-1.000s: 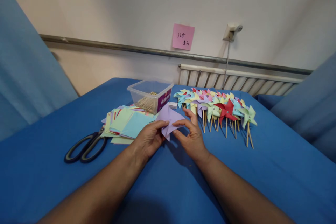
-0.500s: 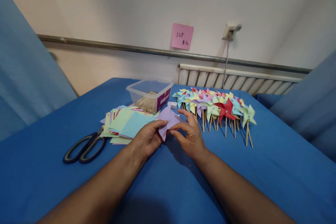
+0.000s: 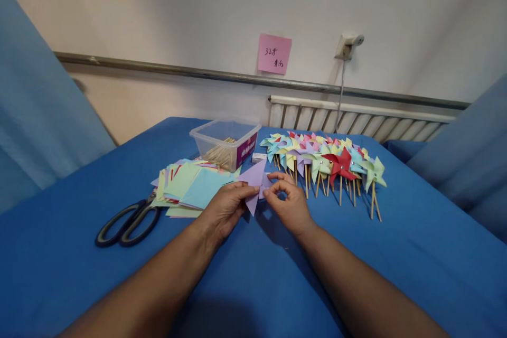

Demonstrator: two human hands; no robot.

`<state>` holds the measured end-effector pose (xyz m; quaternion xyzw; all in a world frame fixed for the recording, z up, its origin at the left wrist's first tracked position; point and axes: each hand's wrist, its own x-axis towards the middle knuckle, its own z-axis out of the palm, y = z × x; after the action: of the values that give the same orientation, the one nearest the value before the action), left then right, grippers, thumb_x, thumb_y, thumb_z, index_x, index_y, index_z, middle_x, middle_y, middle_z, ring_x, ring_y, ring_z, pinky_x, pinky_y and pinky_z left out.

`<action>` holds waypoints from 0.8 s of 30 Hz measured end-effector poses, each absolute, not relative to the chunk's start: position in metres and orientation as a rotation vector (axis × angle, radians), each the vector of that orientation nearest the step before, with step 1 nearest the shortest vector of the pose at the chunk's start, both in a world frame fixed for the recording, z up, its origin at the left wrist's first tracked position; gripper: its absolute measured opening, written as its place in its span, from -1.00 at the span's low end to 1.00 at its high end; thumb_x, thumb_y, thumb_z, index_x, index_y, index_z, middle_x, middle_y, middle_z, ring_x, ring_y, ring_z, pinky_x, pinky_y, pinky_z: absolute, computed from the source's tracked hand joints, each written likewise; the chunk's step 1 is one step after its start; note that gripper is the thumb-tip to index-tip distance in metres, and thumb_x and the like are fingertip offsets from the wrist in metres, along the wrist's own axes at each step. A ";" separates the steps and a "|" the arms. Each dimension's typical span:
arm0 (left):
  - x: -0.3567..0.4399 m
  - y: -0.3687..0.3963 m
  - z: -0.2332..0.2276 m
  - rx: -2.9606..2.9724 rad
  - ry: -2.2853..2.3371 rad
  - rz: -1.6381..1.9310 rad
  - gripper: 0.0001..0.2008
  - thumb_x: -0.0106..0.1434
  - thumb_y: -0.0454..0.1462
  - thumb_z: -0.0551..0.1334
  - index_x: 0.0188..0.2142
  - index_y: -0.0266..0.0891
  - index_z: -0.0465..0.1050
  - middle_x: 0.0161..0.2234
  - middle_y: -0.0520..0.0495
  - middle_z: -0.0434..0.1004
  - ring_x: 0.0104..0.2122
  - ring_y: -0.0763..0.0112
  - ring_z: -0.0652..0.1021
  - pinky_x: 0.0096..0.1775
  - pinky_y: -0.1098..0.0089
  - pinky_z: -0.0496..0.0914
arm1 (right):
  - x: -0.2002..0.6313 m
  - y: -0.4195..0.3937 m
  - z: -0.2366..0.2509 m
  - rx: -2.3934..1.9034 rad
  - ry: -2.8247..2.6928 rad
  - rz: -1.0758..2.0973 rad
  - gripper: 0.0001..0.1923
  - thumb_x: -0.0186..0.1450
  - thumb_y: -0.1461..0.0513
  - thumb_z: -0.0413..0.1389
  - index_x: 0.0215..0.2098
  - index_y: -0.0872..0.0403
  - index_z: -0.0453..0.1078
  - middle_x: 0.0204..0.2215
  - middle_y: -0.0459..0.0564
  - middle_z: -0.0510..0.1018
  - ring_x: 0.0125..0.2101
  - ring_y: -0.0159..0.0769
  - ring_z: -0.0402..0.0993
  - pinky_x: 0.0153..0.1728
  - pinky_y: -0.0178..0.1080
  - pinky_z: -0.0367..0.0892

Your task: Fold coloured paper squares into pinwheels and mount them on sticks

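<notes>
A purple paper pinwheel (image 3: 255,173) without a stick is held up between both hands, above the blue cloth. My left hand (image 3: 227,206) pinches it near the middle, thumb on the near face. On its right side, my right hand (image 3: 289,202) has thumb and index finger closed on a folded blade. Some fingers of my left hand are hidden behind the paper. Just left of my left hand lies a stack of coloured paper sheets (image 3: 184,187). Scissors (image 3: 129,222) with dark handles lie beside the stack, blades partly under it.
Behind the hands stands a clear plastic box (image 3: 222,140) of wooden sticks (image 3: 219,156), with a small white box (image 3: 259,158) beside it. Several finished pinwheels (image 3: 341,169) on sticks fill the back right of the blue-covered table (image 3: 356,274). A radiator (image 3: 364,116) runs along the wall.
The purple pinwheel has turned, and its right blade is now folded in toward the centre. My right fingers have moved slightly up along its right side; my left thumb reaches further toward the middle.
</notes>
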<state>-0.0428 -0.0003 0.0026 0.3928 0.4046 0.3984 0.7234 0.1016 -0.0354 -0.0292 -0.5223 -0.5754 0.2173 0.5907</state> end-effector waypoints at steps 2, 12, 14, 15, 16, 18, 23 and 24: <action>-0.043 0.000 0.002 0.880 0.908 0.869 -0.82 -0.10 -0.35 0.41 -0.57 -0.28 0.40 -0.60 0.04 0.43 -0.58 0.48 0.43 -0.49 0.46 0.32 | 0.102 -0.035 -0.030 -1.225 -1.334 0.497 -0.83 0.12 0.25 0.18 -0.61 0.05 0.37 -0.17 0.05 0.50 -0.11 -0.20 0.44 -0.07 -0.14 0.28; -0.040 0.001 0.000 0.919 0.972 0.879 -0.75 -0.18 -0.33 0.46 -0.56 -0.29 0.39 -0.60 0.05 0.42 -0.59 0.51 0.42 -0.50 0.49 0.28 | 0.102 -0.035 -0.030 -1.262 -1.373 0.462 -0.85 0.11 0.27 0.17 -0.61 0.06 0.36 -0.19 0.07 0.50 -0.16 -0.20 0.44 -0.10 -0.14 0.30; -0.040 0.001 -0.001 0.926 0.978 0.883 -0.73 -0.19 -0.32 0.47 -0.56 -0.30 0.39 -0.60 0.04 0.43 -0.59 0.51 0.42 -0.51 0.49 0.27 | 0.102 -0.035 -0.030 -1.263 -1.379 0.454 -0.85 0.11 0.26 0.17 -0.61 0.06 0.36 -0.19 0.06 0.51 -0.17 -0.20 0.44 -0.11 -0.14 0.30; -0.040 0.002 -0.001 0.933 0.979 0.883 -0.73 -0.19 -0.32 0.47 -0.56 -0.30 0.38 -0.61 0.04 0.42 -0.60 0.51 0.41 -0.52 0.49 0.27 | 0.102 -0.035 -0.030 -1.263 -1.378 0.453 -0.85 0.11 0.26 0.17 -0.61 0.06 0.36 -0.19 0.06 0.51 -0.17 -0.20 0.44 -0.11 -0.14 0.30; -0.040 0.002 -0.002 0.941 0.980 0.882 -0.73 -0.19 -0.31 0.46 -0.56 -0.30 0.38 -0.62 0.04 0.42 -0.61 0.51 0.41 -0.52 0.48 0.27 | 0.102 -0.035 -0.030 -1.264 -1.375 0.452 -0.85 0.10 0.26 0.17 -0.61 0.05 0.37 -0.19 0.05 0.51 -0.18 -0.21 0.45 -0.12 -0.15 0.31; -0.041 0.002 -0.002 0.954 0.984 0.880 -0.73 -0.18 -0.30 0.46 -0.57 -0.30 0.38 -0.63 0.05 0.40 -0.62 0.51 0.40 -0.54 0.48 0.26 | 0.102 -0.035 -0.030 -1.265 -1.373 0.458 -0.85 0.10 0.26 0.17 -0.61 0.05 0.37 -0.20 0.04 0.52 -0.18 -0.21 0.45 -0.15 -0.16 0.32; -0.040 0.002 -0.004 0.957 0.976 0.893 -0.75 -0.18 -0.32 0.45 -0.56 -0.30 0.39 -0.63 0.05 0.41 -0.63 0.52 0.39 -0.54 0.49 0.24 | 0.101 -0.035 -0.032 -1.251 -1.366 0.489 -0.84 0.12 0.26 0.17 -0.61 0.05 0.36 -0.21 0.04 0.53 -0.16 -0.20 0.45 -0.13 -0.14 0.32; -0.040 0.002 -0.004 0.957 0.977 0.895 -0.75 -0.18 -0.33 0.45 -0.56 -0.30 0.39 -0.62 0.05 0.41 -0.62 0.53 0.39 -0.54 0.49 0.24 | 0.100 -0.035 -0.032 -1.245 -1.359 0.492 -0.84 0.12 0.26 0.17 -0.61 0.05 0.36 -0.21 0.04 0.53 -0.16 -0.20 0.45 -0.12 -0.14 0.32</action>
<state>-0.0400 0.0022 -0.0038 0.4268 0.4361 0.3995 0.6842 0.1003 -0.0350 -0.0322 -0.5323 -0.5811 0.2104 0.5786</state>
